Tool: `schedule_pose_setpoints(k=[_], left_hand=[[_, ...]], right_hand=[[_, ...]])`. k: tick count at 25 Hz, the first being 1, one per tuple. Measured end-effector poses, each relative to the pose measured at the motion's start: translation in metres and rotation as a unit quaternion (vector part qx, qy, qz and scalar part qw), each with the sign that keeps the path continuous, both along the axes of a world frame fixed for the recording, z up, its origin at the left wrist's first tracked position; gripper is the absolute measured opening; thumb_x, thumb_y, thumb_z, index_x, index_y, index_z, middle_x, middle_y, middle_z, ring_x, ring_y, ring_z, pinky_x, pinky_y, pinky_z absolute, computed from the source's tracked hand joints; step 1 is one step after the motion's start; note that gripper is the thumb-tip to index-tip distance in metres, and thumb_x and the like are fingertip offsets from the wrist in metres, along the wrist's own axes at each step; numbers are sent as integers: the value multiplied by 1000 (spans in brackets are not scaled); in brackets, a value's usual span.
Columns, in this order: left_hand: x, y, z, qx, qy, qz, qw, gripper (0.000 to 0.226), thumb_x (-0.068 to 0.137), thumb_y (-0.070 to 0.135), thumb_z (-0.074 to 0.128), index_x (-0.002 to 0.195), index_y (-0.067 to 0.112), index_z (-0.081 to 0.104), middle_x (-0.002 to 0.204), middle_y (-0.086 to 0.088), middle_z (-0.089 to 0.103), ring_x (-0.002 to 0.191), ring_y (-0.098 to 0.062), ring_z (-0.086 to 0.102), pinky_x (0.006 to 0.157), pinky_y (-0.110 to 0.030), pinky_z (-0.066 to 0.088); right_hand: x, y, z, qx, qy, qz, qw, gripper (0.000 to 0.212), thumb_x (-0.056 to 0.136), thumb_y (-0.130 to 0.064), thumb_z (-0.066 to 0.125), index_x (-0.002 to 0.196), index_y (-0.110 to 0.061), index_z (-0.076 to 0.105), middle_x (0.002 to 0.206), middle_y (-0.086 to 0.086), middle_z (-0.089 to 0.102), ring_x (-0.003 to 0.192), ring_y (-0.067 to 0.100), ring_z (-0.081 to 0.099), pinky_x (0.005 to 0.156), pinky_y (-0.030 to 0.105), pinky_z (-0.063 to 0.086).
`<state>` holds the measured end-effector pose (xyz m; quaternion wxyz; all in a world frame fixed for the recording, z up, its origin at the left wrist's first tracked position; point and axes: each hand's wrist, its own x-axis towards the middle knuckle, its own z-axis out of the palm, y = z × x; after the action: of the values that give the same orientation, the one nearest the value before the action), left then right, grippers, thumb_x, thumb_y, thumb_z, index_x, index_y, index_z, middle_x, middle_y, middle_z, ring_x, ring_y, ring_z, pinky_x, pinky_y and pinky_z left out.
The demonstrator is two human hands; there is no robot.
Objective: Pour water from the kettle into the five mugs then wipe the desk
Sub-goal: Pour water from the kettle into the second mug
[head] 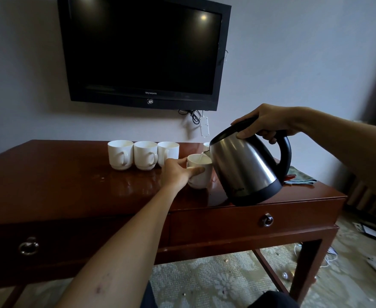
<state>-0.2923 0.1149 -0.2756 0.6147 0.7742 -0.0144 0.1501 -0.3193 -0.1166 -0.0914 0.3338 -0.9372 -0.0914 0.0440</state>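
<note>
We are holding the steel kettle [247, 167] tilted over the desk [71, 185], our right hand [265, 123] wrapped around its black handle with the thumb lying on the lid. The spout is dipping toward the near mug [199, 172], and a thin stream of water is falling from it into that mug. Our left hand [176, 173] is gripping this mug, the thumb running across the side that faces us and the fingers curving round its far side; the mug is standing on the desk just left of the kettle's body. Beyond the near mug and to its left, three white mugs [143, 154] are standing upright in a row, touching or nearly touching, their handles turned toward us. Behind the kettle's spout we are seeing only the rim of a fifth mug [206, 145], the rest being hidden by the kettle. To the right of the kettle's base a folded greenish cloth [299, 177] is lying on the desk. Above the mugs a dark television [143, 52] is hanging on the wall.
</note>
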Motion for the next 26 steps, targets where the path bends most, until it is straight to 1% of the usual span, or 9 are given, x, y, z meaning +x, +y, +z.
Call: schedule_pose_setpoints(k=[2,5,9,12,16,18,21,25,26], left_hand=[[1,0,0,3,-1,2,1000,66,67,37,96,127,22,73,117,-2,76,105,-13,65,89,-27,49],[-1,0,0,1,1,1,1000,66,68,36,95,128,21,73,113,3,74,102,-12,63,87,-26,47],[-1,-1,0,-1,4,6,1000,68,66,37,96,128,21,72,121,-5,75,104,-12,62,87,-27,47],[-1,0,0,-2,3,4,1000,68,66,36,96,128,21,73,120,-5,75,104,-12,64,86,-26,47],[-2,0,1,2,8,5,1000,69,67,38,96,129,21,72,123,-5,74,109,-15,63,88,-27,46],[-2,0,2,5,8,6,1000,68,67,38,96,128,22,72,122,-5,75,106,-13,64,85,-26,45],[-5,0,3,7,8,3,1000,67,68,37,95,129,21,72,121,-5,75,99,-9,59,82,-24,42],[-6,0,5,9,16,4,1000,68,69,37,94,131,21,71,125,-5,73,110,-15,64,84,-25,41],[-7,0,5,8,18,5,1000,68,69,37,94,131,22,71,125,-5,73,109,-15,63,84,-25,41]], right_hand=[[0,0,0,1,0,1,1000,40,80,-19,83,119,-23,76,52,-1,30,49,15,26,49,27,33],[1,0,0,0,2,0,1000,39,80,-19,82,119,-24,76,52,-1,30,49,16,27,47,27,34],[0,0,0,4,5,-1,1000,38,81,-18,82,118,-25,76,51,-1,29,49,16,25,49,27,31],[0,0,0,1,6,0,1000,38,82,-18,82,119,-25,76,51,-2,30,50,16,25,50,27,31],[0,0,1,-2,5,0,1000,38,82,-19,81,119,-25,76,50,-2,29,48,15,26,50,27,31],[1,0,1,-2,5,0,1000,39,81,-19,82,119,-25,75,49,-2,29,47,15,26,50,27,31],[2,0,1,-3,6,-1,1000,40,81,-19,82,120,-24,75,49,-2,30,47,15,26,49,27,31],[2,0,1,-4,3,-2,1000,41,80,-19,82,120,-23,75,48,-1,30,47,15,27,48,27,32],[2,0,1,-5,2,-2,1000,41,80,-19,82,120,-22,75,49,-1,30,47,15,27,48,27,32]])
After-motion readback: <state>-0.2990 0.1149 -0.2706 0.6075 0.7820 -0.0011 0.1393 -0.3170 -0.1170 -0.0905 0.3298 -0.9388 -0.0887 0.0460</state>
